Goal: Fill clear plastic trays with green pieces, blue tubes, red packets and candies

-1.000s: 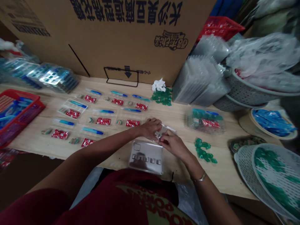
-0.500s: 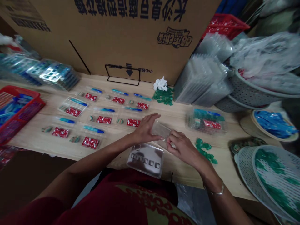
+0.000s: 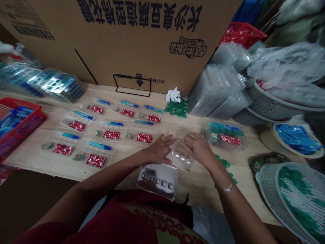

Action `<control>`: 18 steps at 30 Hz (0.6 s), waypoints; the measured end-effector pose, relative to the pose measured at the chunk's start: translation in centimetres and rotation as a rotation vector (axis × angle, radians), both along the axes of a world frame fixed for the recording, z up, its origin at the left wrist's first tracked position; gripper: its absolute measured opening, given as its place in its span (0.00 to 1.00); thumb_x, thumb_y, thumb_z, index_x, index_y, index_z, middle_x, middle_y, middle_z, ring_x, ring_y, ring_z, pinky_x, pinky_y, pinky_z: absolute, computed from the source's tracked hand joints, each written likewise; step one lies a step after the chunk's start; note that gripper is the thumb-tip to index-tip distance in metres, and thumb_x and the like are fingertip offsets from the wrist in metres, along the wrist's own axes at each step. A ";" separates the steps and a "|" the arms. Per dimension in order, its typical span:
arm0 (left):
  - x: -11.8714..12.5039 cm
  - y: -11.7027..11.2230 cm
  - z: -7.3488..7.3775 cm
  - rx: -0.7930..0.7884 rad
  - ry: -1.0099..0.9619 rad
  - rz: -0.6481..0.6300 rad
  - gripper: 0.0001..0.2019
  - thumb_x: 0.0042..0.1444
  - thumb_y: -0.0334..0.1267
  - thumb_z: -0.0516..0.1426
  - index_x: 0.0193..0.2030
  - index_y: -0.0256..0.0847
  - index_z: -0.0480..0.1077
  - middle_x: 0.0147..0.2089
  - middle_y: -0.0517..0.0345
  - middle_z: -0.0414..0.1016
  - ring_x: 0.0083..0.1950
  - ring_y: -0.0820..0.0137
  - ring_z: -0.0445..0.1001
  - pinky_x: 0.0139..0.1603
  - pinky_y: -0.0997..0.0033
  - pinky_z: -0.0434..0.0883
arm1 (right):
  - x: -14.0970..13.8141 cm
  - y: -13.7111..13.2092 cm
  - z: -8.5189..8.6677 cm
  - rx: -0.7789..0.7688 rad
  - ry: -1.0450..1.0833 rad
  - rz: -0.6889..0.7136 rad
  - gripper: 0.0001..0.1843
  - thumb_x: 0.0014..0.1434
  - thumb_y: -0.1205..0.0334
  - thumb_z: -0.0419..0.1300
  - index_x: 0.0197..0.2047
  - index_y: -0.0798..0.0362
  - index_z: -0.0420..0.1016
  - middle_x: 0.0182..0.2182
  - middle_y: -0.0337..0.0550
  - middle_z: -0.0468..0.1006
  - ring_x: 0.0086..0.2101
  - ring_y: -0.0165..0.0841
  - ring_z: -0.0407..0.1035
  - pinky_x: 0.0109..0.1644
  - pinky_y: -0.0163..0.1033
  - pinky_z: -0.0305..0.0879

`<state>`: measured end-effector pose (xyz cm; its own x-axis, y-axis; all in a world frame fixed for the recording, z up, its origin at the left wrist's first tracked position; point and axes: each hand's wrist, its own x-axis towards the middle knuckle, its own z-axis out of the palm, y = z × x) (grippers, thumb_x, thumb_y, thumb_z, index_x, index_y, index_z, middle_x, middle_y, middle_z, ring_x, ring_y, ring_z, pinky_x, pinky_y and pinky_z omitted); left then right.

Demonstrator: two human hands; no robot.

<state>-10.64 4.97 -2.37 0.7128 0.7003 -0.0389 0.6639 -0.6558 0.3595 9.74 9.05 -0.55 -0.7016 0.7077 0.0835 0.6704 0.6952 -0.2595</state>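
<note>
A clear plastic blister tray (image 3: 181, 156) lies between my hands, its moulded pockets showing on the near side. My left hand (image 3: 158, 149) rests at the tray's left edge, fingers stretched and apart. Curled over the tray's far right part is my right hand (image 3: 196, 145), its fingertips partly hidden and blurred. Closer to my body, a second clear tray (image 3: 157, 181) with a row of small square pockets sits at the table edge. Green plastic pieces (image 3: 224, 162) lie just right of my right wrist, partly covered by the forearm.
Several clear trays with blue pens and red packets (image 3: 95, 160) spread over the left. A filled pack (image 3: 223, 135) sits right, below stacked clear trays (image 3: 215, 91). A red basket (image 3: 38, 113) stands left, white strainers (image 3: 266, 183) right, a cardboard box (image 3: 142, 47) behind.
The clear tray between my hands has turned to lie flatter, its pockets now visible. My right hand has moved away from my body to its far part; my left hand's fingers have come down.
</note>
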 end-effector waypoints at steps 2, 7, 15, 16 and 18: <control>0.0 0.4 0.1 -0.003 -0.031 -0.014 0.18 0.45 0.53 0.62 0.30 0.37 0.74 0.59 0.43 0.62 0.65 0.47 0.50 0.61 0.44 0.49 | 0.8 -3.0 -0.3 -0.141 0.126 0.066 0.10 0.59 0.56 0.55 0.29 0.52 0.68 0.28 0.41 0.70 0.33 0.34 0.64 0.38 0.39 0.56; 0.5 1.3 0.4 -0.039 -0.120 -0.045 0.19 0.38 0.54 0.65 0.23 0.37 0.70 0.44 0.49 0.69 0.50 0.57 0.62 0.50 0.60 0.62 | 1.5 -6.3 -2.1 -0.317 0.335 -0.032 0.09 0.58 0.57 0.58 0.28 0.51 0.67 0.28 0.39 0.68 0.31 0.31 0.63 0.35 0.36 0.58; 0.8 2.1 0.2 -0.151 -0.124 -0.016 0.17 0.41 0.48 0.65 0.20 0.37 0.67 0.43 0.53 0.67 0.51 0.59 0.58 0.46 0.64 0.60 | 1.9 -5.7 -2.3 -0.355 0.307 -0.008 0.09 0.57 0.57 0.59 0.28 0.52 0.68 0.29 0.39 0.66 0.31 0.31 0.63 0.34 0.35 0.59; 0.7 2.1 0.1 -0.152 -0.124 -0.010 0.17 0.41 0.48 0.65 0.20 0.37 0.67 0.43 0.53 0.67 0.51 0.59 0.58 0.47 0.63 0.60 | 1.8 -5.8 -2.2 -0.356 0.301 -0.008 0.09 0.58 0.58 0.57 0.28 0.52 0.68 0.28 0.39 0.66 0.31 0.31 0.63 0.34 0.34 0.59; 0.7 2.0 -0.1 -0.141 -0.126 -0.006 0.16 0.41 0.47 0.65 0.20 0.37 0.67 0.43 0.53 0.67 0.51 0.59 0.58 0.47 0.63 0.61 | 1.4 -6.3 -1.8 -0.316 0.236 -0.002 0.07 0.59 0.61 0.56 0.30 0.52 0.70 0.29 0.40 0.67 0.31 0.31 0.63 0.35 0.35 0.59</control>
